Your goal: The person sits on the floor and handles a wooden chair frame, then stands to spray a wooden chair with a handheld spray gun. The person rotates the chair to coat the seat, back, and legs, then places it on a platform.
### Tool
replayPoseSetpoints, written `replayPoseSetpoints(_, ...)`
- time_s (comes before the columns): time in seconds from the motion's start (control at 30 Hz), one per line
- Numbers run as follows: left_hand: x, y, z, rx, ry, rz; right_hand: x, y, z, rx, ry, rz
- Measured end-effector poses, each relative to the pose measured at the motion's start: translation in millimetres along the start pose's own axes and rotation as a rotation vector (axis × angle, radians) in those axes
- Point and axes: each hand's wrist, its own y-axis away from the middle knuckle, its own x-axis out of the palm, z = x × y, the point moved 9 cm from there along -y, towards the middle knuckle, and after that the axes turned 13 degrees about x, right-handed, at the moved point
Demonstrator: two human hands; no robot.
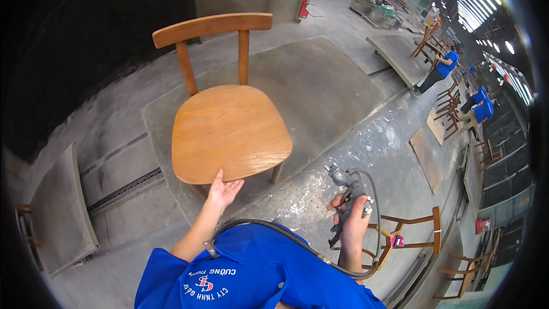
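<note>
- Head view is looking down on a wooden chair (229,129) standing upright on a grey platform (326,88), with its backrest toward the top of the frame.
- Left hand (223,190) is touching the front edge of the seat, fingers spread open, thumb up against the rim; it is not gripping anything.
- Right hand (353,220) is clamping around the handle of a spray gun (346,194), well to the right of the chair and apart from it.
- Gun nozzle is pointing up and left, toward the chair's front right leg; no contact with the chair.
- Black hose (297,240) is running from the gun base, looping across the person's blue shirt (251,277).
- Hands are sitting well apart, one on the seat, one on the gun.
- Floor (377,149) right of the platform is showing white speckled residue.
- Bare chair frame (409,234) is standing just beyond the right hand.
- Other people in blue shirts (483,109) are working among chairs at far right.
- Second grey platform (397,51) is lying further back.
</note>
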Motion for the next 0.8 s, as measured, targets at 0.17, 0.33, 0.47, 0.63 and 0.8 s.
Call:
replayPoseSetpoints(0.17,-23.5,1.6,-60.0,0.164,0.049,-0.037,-3.6,11.3,27.0,-0.189,-0.049,0.016)
replayPoseSetpoints(0.33,-22.4,-0.9,-69.5,0.193,0.079,-0.078,-12.0,16.7,50.6,-0.327,-0.008,-0.125)
replayPoseSetpoints(0.47,-20.5,-2.0,-62.2,0.203,0.064,-0.097,7.5,15.7,52.6,-0.238,-0.135,0.073)
replayPoseSetpoints(0.63,-20.4,-1.5,-62.0,0.208,0.014,-0.068,57.8,21.6,61.7,-0.225,-0.078,0.339)
replayPoseSetpoints(0.8,-17.5,2.0,-64.9,0.146,-0.014,0.0,85.4,19.9,71.1,-0.239,-0.017,0.345)
